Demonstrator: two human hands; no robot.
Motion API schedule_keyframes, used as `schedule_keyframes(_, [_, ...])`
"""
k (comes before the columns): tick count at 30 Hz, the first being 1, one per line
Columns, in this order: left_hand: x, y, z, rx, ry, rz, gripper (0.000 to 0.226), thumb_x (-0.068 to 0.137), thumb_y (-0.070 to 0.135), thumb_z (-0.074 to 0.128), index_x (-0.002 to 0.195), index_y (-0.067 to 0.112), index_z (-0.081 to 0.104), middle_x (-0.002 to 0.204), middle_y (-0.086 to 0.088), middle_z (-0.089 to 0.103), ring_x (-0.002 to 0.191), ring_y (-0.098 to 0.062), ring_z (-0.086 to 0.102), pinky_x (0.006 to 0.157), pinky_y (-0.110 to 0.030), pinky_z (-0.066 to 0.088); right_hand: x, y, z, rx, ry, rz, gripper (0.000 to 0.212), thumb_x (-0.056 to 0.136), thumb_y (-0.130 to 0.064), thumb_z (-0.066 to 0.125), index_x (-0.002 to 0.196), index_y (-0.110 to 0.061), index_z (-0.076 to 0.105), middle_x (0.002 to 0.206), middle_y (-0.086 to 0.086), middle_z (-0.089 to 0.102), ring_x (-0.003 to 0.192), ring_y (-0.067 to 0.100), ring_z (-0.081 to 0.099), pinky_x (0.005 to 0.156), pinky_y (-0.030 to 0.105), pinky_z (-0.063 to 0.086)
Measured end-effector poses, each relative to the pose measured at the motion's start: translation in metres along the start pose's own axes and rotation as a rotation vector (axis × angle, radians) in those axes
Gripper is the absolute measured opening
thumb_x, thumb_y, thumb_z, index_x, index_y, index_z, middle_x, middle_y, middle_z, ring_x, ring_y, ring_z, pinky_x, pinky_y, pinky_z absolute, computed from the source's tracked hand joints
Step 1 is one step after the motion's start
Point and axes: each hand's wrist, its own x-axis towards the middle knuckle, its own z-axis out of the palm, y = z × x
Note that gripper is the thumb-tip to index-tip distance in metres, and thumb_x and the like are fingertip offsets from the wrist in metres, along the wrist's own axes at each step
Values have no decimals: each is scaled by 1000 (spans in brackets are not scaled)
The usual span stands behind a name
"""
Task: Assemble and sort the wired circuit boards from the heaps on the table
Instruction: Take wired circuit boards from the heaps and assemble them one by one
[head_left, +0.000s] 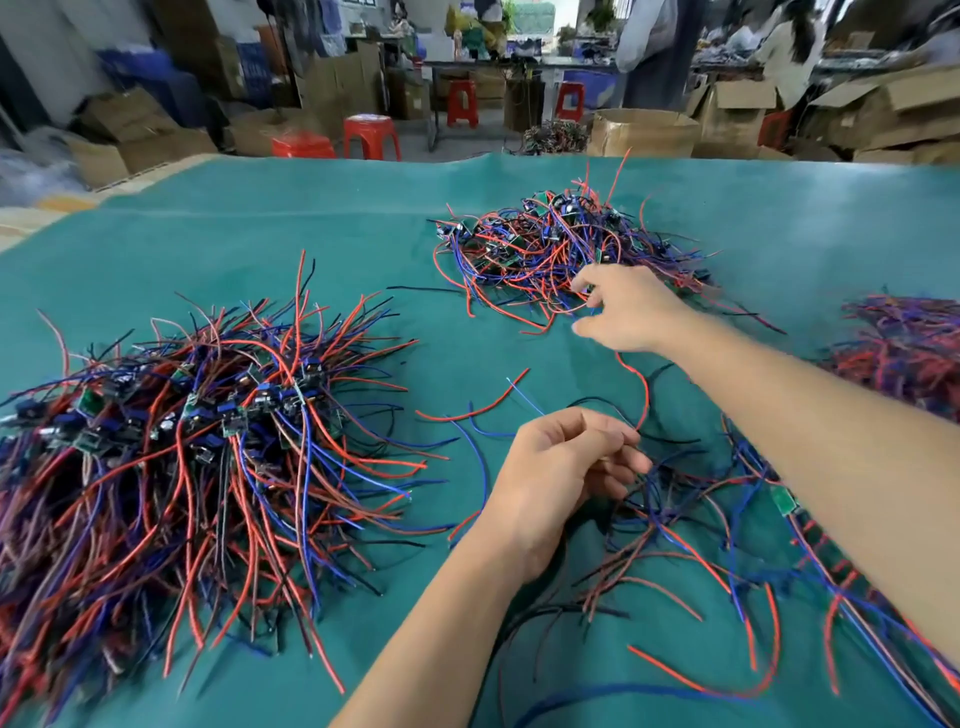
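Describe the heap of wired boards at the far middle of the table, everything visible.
The far heap is a loose, tangled mound of red, blue and black insulated wires with small green circuit boards showing among them. It lies on the green table cover, strands straggling outward. The right hand reaches its near edge, fingers spread at the wires.

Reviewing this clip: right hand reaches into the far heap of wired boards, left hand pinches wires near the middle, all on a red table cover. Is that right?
Not quite. The head view shows the table cover is teal green, not red. The rest holds: the right hand reaches to the far heap and the left hand pinches wires near the middle.
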Motion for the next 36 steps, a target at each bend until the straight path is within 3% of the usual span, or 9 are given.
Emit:
schedule_keyframes(4, [2, -2, -1, 12, -4, 0, 18, 96, -3, 48, 90, 5, 63, 74, -9, 68, 61, -11, 55, 58, -16, 47, 22, -11, 35, 26, 42, 163, 40, 93, -32, 71, 125, -9, 63, 127, 17, 64, 117, 38, 61, 96, 41, 52])
schedule_keyframes(7, [3, -4, -2, 14, -13, 3, 18, 95, -3, 48, 91, 4, 63, 74, -9, 69, 61, -10, 56, 58, -16, 47, 28, -8, 44, 23, 123, 262, 17, 97, -17, 61, 110, -7, 68, 123, 22, 63, 106, 40, 63, 90, 42, 54])
schedule_keyframes(9, [3, -3, -3, 8, -9, 2, 18, 95, -3, 48, 91, 4, 63, 75, -9, 68, 61, -11, 56, 58, -16, 47, 28, -6, 42, 42, 104, 268, 10, 95, -14, 57, 96, -6, 63, 118, 25, 63, 99, 40, 63, 80, 38, 51])
schedule_keyframes(12, [3, -2, -2, -12, 5, -4, 17, 95, -5, 47, 93, 2, 63, 76, -11, 68, 60, -11, 56, 57, -16, 48, 18, -2, 32, 157, 118, 303, 15, 89, -16, 60, 96, -4, 65, 112, 24, 66, 102, 39, 65, 73, 33, 43])
schedule_keyframes(17, [4, 0, -1, -119, 84, -18, 16, 94, -8, 50, 102, 3, 58, 87, -18, 67, 57, -14, 59, 55, -19, 51, -53, 9, 7, 553, 31, 309, 13, 82, -14, 70, 76, -2, 69, 69, 13, 64, 58, 24, 59, 44, 22, 33])
schedule_keyframes(21, [6, 0, 1, -225, 138, -10, 13, 102, 3, 45, 111, 2, 54, 88, -15, 69, 56, -17, 63, 53, -21, 53, -129, 12, -3, 735, 13, 232, 15, 83, -11, 73, 69, -10, 69, 62, 1, 64, 45, 7, 52, 39, 18, 30])
schedule_keyframes(25, [7, -1, 0, -215, 156, -6, 15, 105, 16, 45, 103, 4, 53, 87, -13, 72, 55, -17, 64, 48, -19, 49, -183, 6, 4, 863, -16, 90, 12, 73, -13, 78, 64, -16, 70, 58, 2, 66, 49, 7, 53, 46, 14, 38])
schedule_keyframes(31, [6, -6, -2, -52, 119, -4, 12, 103, 7, 45, 97, 4, 55, 84, -12, 72, 53, -9, 56, 47, -16, 42, -191, 7, 29, 863, 41, -16, 12, 61, -20, 69, 59, -9, 63, 53, 8, 59, 52, 13, 47, 55, 32, 35])
schedule_keyframes(36, [5, -7, -2, 43, 65, 53, 20, 99, -1, 48, 85, 10, 58, 72, -8, 66, 53, -11, 51, 45, -17, 36, -185, 15, 33, 945, 214, 11, 26, 70, -48, 64, 66, -22, 68, 58, 0, 65, 48, 4, 51, 54, 17, 39])
